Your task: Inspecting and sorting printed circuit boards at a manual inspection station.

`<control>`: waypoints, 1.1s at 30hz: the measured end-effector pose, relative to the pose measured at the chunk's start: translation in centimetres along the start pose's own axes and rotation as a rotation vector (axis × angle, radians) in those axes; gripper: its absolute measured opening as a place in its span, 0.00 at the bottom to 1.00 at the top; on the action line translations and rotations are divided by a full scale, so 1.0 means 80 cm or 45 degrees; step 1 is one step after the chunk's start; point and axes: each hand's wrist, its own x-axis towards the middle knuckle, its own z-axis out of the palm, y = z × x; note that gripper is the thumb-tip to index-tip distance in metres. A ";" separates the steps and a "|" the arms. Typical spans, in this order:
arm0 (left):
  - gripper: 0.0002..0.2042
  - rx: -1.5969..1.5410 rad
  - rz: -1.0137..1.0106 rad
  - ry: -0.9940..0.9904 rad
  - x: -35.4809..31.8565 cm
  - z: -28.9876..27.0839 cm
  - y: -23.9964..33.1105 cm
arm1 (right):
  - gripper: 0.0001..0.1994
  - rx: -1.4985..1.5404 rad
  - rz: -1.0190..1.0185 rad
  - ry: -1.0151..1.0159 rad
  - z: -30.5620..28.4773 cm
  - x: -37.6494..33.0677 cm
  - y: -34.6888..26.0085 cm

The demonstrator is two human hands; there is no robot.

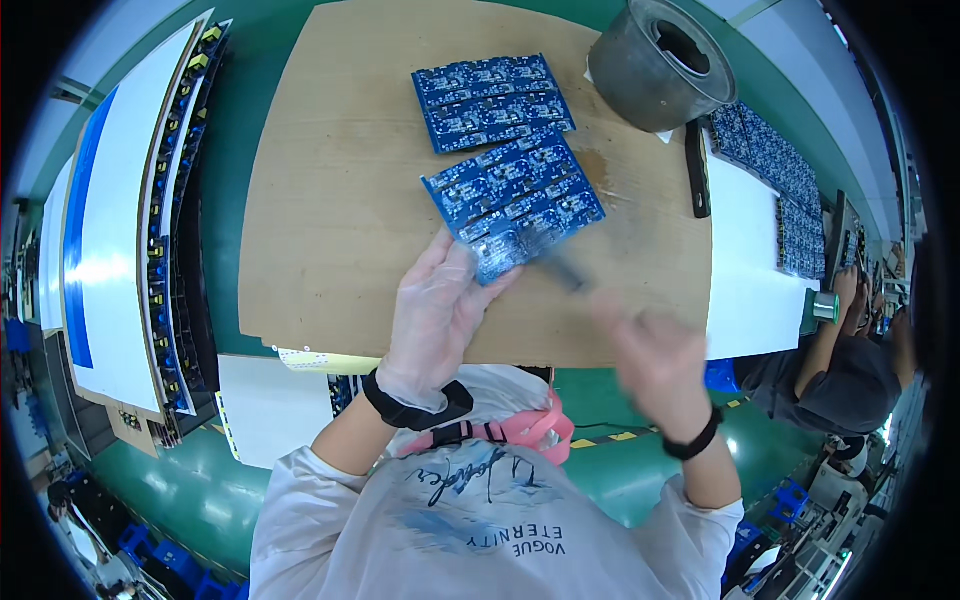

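My left hand [436, 310], in a thin clear glove, grips the near corner of a blue circuit board panel [520, 185], which lies tilted on the brown tabletop. My right hand [655, 355] is smeared by motion. From its fingers a dark, blurred brush [565, 270] reaches to the panel's near edge, where its tip smears over the board. Just beyond lies a second blue circuit board panel [490, 100], its near edge partly overlapped by the first.
A grey metal pot [660, 65] stands at the table's far right, beside a black bar [697, 170]. More blue boards [770, 150] lie on a white surface farther right. At left, tall white panels [125, 220] lean in a stack. A co-worker [835, 375] sits at right.
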 end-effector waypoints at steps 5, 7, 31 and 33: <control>0.21 -0.009 0.030 -0.023 0.005 -0.003 -0.001 | 0.25 -0.029 0.097 -0.079 -0.007 0.002 -0.001; 0.21 -0.017 0.025 -0.022 0.004 -0.003 -0.003 | 0.26 0.051 -0.019 -0.070 -0.007 0.000 -0.007; 0.22 -0.080 0.025 -0.077 0.001 -0.002 -0.001 | 0.25 0.049 0.327 -0.011 0.000 0.011 0.015; 0.22 -0.101 0.022 -0.091 -0.002 -0.005 0.000 | 0.25 0.102 0.215 -0.087 -0.011 0.003 0.005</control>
